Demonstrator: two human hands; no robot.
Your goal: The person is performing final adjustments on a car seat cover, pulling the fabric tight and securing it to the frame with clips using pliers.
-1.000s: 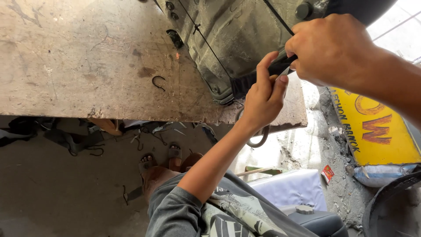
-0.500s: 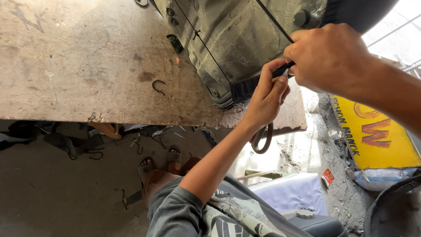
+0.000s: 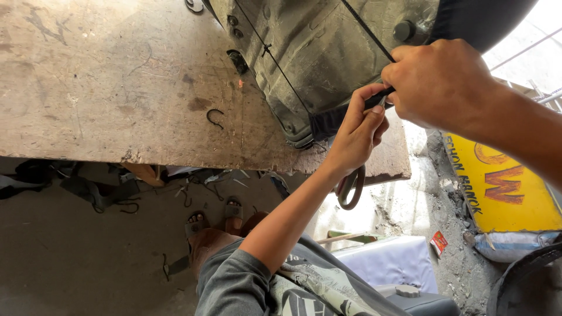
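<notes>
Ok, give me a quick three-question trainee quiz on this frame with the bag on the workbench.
1. True or false: the grey-green canvas bag lies on the worn wooden tabletop.
2. The metal scissors hang from which hand? A: left hand. B: right hand, the one gripping the thin black strap. C: neither.
3. What small thing lies alone on the tabletop left of the bag?
Key: 1 true; 2 A; 3 a black metal hook.

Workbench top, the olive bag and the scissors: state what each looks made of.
Workbench top: wood board, it seems, unfinished; pale, stained, scratched, with a chipped edge.
Olive bag: likely heavy woven fabric, matte and grimy, with stitched seams and rivets.
Scissors: metal loop handle, dull grey; blades hidden by the left hand.
</notes>
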